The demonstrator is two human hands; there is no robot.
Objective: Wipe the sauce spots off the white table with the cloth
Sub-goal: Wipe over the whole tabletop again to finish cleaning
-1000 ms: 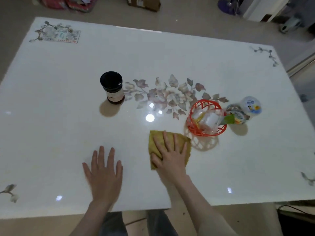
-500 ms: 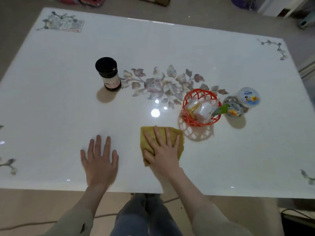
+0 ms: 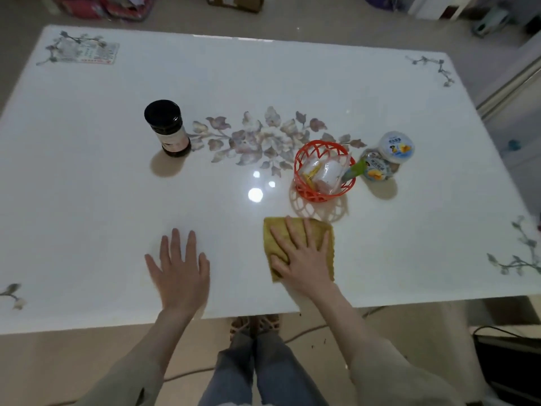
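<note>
Nearest, the person's 2 forearms in pale sleeves reach over the near edge of the white table (image 3: 87,200). The left hand (image 3: 180,276) lies flat on the bare surface, palm down, fingers spread. The right hand (image 3: 304,259) presses flat on the 1 cloth (image 3: 325,230), fingers straight and slightly fanned, thumb over its left edge. The cloth is mustard yellow, roughly square, with a wavy right edge, and lies near the table's front edge, right of centre. Just beyond it stands 1 orange basket (image 3: 322,142) holding clear wrapped packets. Right of the basket sit 2 small lidded tubs (image 3: 396,146), close together. Farther left stands 1 dark jar (image 3: 168,127), upright. At the far left corner lies 1 printed card (image 3: 87,51). Since 0.5 s ago the cloth and right hand have slid right, more squarely in front of the basket; the left hand has kept its place
</note>
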